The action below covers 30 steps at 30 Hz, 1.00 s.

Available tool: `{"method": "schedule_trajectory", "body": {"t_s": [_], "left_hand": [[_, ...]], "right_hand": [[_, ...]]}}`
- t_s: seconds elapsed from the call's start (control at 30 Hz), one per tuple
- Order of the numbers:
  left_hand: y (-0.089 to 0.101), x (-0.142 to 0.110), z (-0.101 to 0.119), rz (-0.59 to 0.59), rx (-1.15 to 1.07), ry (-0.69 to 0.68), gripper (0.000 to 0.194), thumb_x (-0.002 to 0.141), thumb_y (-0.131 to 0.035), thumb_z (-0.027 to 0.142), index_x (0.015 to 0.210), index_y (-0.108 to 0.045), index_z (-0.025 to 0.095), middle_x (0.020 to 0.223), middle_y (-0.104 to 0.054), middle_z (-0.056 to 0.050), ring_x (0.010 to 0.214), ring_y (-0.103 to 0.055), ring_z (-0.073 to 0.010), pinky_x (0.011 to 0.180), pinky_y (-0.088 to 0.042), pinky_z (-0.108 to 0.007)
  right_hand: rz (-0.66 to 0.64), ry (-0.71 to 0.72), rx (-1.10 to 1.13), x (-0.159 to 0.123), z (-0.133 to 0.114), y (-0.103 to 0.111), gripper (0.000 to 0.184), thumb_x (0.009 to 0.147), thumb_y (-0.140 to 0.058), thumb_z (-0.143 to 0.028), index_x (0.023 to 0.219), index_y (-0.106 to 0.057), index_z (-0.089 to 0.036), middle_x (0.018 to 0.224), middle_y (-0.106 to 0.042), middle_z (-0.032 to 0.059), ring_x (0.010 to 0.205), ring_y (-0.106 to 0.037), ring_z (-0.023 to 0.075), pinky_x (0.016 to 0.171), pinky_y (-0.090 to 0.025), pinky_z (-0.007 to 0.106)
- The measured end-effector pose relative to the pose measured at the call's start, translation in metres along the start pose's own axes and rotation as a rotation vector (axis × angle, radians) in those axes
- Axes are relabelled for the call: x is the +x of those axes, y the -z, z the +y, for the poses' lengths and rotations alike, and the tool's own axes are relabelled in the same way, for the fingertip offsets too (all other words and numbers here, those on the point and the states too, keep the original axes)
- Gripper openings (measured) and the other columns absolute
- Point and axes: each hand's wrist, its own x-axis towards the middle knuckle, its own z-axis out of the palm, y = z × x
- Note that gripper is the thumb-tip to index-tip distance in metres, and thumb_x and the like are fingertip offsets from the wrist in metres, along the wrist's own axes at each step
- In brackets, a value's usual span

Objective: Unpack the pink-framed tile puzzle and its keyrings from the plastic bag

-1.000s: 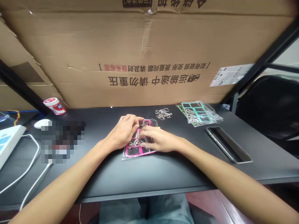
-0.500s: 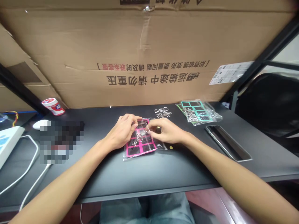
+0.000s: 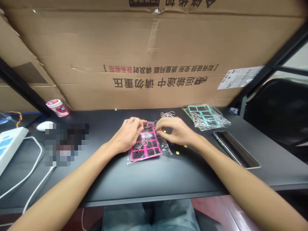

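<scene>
Pink-framed packet (image 3: 151, 146) is steadied on the worktop (image 3: 154, 183) by the left hand (image 3: 129, 134); any grip by its fingers or the right hand (image 3: 178, 131) cannot be told; metal rings (image 3: 144, 142) could be scattered by tugging

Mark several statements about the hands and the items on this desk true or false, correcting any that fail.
1. The left hand touches the pink-framed black sheet in clear plastic. True.
2. The right hand is holding the red-and-white cylindrical tub. False: the tub sits at the back left, away from both hands.
3. Silvery metal rings show over the pink-framed sheet. True.
4. The teal-framed black sheet in clear plastic lies left of the left hand. False: it lies right of the right hand.
5. The dark-screened rectangular phone is right of the right hand. True.
</scene>
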Motion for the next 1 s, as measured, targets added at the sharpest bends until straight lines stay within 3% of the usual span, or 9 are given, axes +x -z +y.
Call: {"method": "schedule_trajectory", "body": {"t_s": [0.07, 0.17, 0.33, 0.47, 0.6, 0.7, 0.77, 0.93, 1.0], "left_hand": [[0.0, 0.0, 0.0, 0.0, 0.002, -0.003, 0.015, 0.111, -0.035, 0.027, 0.103, -0.047, 0.023, 0.139, -0.066, -0.009, 0.129, -0.056, -0.0286, 0.107, -0.044, -0.054], [-0.001, 0.0, 0.0, 0.015, 0.0, -0.009, 0.014, 0.111, -0.036, 0.025, 0.103, -0.048, 0.023, 0.138, -0.066, -0.009, 0.129, -0.056, -0.0277, 0.107, -0.045, -0.053], [-0.001, 0.0, 0.0, 0.013, -0.001, -0.003, 0.016, 0.111, -0.035, 0.028, 0.103, -0.048, 0.023, 0.137, -0.066, -0.01, 0.128, -0.057, -0.0282, 0.106, -0.045, -0.053], [-0.001, 0.0, -0.001, 0.011, -0.009, -0.003, 0.014, 0.111, -0.036, 0.028, 0.104, -0.047, 0.023, 0.138, -0.066, -0.01, 0.129, -0.056, -0.028, 0.108, -0.044, -0.053], [-0.002, -0.001, -0.003, 0.012, -0.006, -0.004, 0.014, 0.111, -0.036, 0.026, 0.104, -0.047, 0.023, 0.138, -0.066, -0.009, 0.129, -0.056, -0.027, 0.109, -0.043, -0.052], [-0.002, 0.0, -0.002, 0.016, -0.001, -0.002, 0.013, 0.111, -0.036, 0.026, 0.105, -0.047, 0.023, 0.139, -0.065, -0.009, 0.129, -0.056, -0.0271, 0.109, -0.043, -0.052], [-0.002, 0.0, -0.001, 0.014, 0.005, -0.001, 0.013, 0.111, -0.036, 0.026, 0.107, -0.047, 0.023, 0.14, -0.065, -0.009, 0.129, -0.056, -0.0277, 0.109, -0.043, -0.052], [-0.001, 0.001, -0.001, 0.005, 0.001, -0.008, 0.014, 0.111, -0.036, 0.027, 0.109, -0.048, 0.022, 0.139, -0.066, -0.01, 0.13, -0.056, -0.0288, 0.109, -0.044, -0.054], [-0.001, 0.001, -0.001, 0.004, -0.001, -0.009, 0.013, 0.111, -0.037, 0.028, 0.109, -0.049, 0.023, 0.139, -0.066, -0.01, 0.13, -0.056, -0.0292, 0.109, -0.044, -0.055]], "right_hand": [[-0.132, 0.034, 0.089, 0.002, -0.014, -0.011, 0.012, 0.1, -0.065, -0.022, 0.109, -0.073, -0.022, 0.109, -0.073, 0.0058, 0.097, -0.07, 0.0213, 0.091, -0.056, 0.036], [-0.192, -0.008, 0.107, 0.003, -0.023, -0.028, 0.015, 0.1, -0.067, -0.022, 0.114, -0.073, -0.021, 0.11, -0.072, 0.0067, 0.1, -0.068, 0.0223, 0.092, -0.054, 0.037], [-0.153, -0.06, 0.203, 0.003, -0.023, -0.03, 0.004, 0.099, -0.067, -0.022, 0.097, -0.069, -0.02, 0.104, -0.071, 0.005, 0.096, -0.066, 0.0209, 0.091, -0.053, 0.036], [-0.1, -0.21, 0.402, 0.003, -0.022, -0.024, 0.007, 0.098, -0.064, -0.021, 0.091, -0.062, -0.02, 0.092, -0.07, 0.0013, 0.084, -0.066, 0.0178, 0.084, -0.055, 0.033], [-0.036, -0.372, 0.665, 0.003, -0.017, -0.024, 0.012, 0.099, -0.066, -0.03, 0.097, -0.06, -0.02, 0.088, -0.067, 0.0005, 0.079, -0.068, 0.0168, 0.077, -0.058, 0.032], [-0.036, -0.492, 0.816, 0.006, -0.015, -0.024, 0.026, 0.099, -0.069, -0.044, 0.105, -0.062, -0.02, 0.086, -0.066, 0.0004, 0.071, -0.071, 0.0172, 0.068, -0.063, 0.033], [-0.044, -0.563, 0.812, 0.006, -0.015, -0.023, 0.033, 0.097, -0.072, -0.05, 0.106, -0.064, -0.019, 0.082, -0.067, 0.0004, 0.061, -0.069, 0.0158, 0.058, -0.061, 0.03], [-0.035, -0.66, 0.649, 0.005, -0.013, -0.018, 0.034, 0.085, -0.085, -0.047, 0.099, -0.071, -0.019, 0.065, -0.064, -0.0021, 0.042, -0.053, 0.0101, 0.036, -0.04, 0.02], [0.001, -0.631, 0.67, 0.005, -0.011, -0.017, 0.037, 0.079, -0.09, -0.042, 0.1, -0.072, -0.018, 0.07, -0.068, -0.0003, 0.049, -0.059, 0.0121, 0.042, -0.047, 0.022]]}}
